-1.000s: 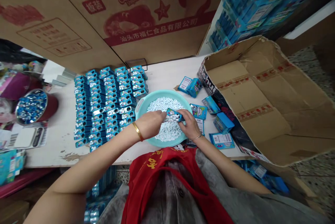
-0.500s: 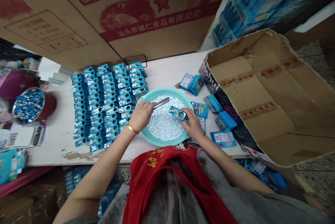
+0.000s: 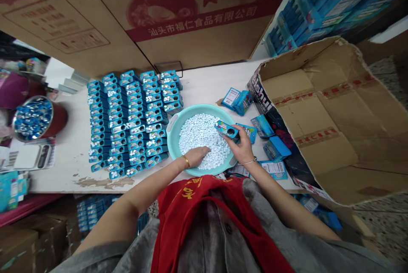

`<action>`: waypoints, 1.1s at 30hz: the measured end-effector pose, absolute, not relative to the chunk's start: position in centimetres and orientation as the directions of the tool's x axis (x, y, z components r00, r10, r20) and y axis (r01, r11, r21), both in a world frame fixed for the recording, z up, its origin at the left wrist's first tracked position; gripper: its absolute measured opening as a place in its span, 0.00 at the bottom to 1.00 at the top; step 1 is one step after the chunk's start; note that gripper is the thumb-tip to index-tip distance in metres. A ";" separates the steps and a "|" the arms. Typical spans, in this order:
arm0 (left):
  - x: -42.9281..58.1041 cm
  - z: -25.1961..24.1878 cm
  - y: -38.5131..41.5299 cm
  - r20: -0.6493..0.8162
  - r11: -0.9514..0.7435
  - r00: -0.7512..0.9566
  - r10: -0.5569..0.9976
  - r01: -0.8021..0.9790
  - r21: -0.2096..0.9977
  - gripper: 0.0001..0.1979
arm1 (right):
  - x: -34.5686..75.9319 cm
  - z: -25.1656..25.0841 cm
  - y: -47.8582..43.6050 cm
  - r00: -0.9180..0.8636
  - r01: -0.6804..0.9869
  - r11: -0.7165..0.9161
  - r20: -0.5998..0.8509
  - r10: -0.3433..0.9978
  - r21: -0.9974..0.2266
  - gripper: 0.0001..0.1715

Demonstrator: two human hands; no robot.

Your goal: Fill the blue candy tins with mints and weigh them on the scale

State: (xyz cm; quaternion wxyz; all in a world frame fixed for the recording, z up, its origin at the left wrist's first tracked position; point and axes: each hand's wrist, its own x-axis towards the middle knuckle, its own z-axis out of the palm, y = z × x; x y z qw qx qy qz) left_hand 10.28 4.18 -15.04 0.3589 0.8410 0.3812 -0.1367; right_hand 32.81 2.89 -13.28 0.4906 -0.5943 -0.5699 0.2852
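In the head view a turquoise basin [image 3: 170, 143] holds many small white candies [image 3: 197, 130]. My left hand [image 3: 198, 156] is low in the basin, its curled fingertips sunk among the candies. The narrow metal scoop it gripped half a second ago is now hidden by hand and candies. My right hand [image 3: 241, 144] is closed around a small blue candy box [image 3: 227, 129], held tilted above the basin's right side. A dark round opening shows in the box's upper face.
Rows of blue candy boxes [image 3: 137, 128] stand left of the basin, several with white candies at their openings. Loose blue packets [image 3: 276, 149] lie right, beside a large open carton [image 3: 318, 132]. A red pot [image 3: 59, 118] and white scale [image 3: 28, 156] are far left.
My left hand has moved down and right into the candies, and the metal scoop has gone out of sight. My right hand has shifted slightly up and right with the candy box.
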 end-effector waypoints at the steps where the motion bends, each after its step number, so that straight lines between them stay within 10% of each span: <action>1: 10.3 -15.0 4.0 -0.500 -0.436 0.678 0.539 0.732 0.523 0.23 | 32.9 -13.3 3.0 0.196 0.388 0.126 0.215 0.957 -0.913 0.23; 13: 7.2 -4.2 6.8 -0.365 -0.218 0.726 0.583 0.572 0.791 0.17 | 33.3 -13.1 3.0 0.116 0.442 0.212 0.290 0.950 -0.871 0.20; 26: 15.4 6.3 7.0 -0.564 -0.630 0.550 0.617 0.774 0.065 0.18 | 30.7 -13.5 2.1 -0.115 0.486 0.394 0.390 0.914 -0.780 0.31; 33: 14.2 7.3 7.1 -0.487 -0.581 0.534 0.691 0.811 0.066 0.13 | 31.1 -14.1 2.1 0.000 0.447 0.300 0.335 0.942 -0.843 0.22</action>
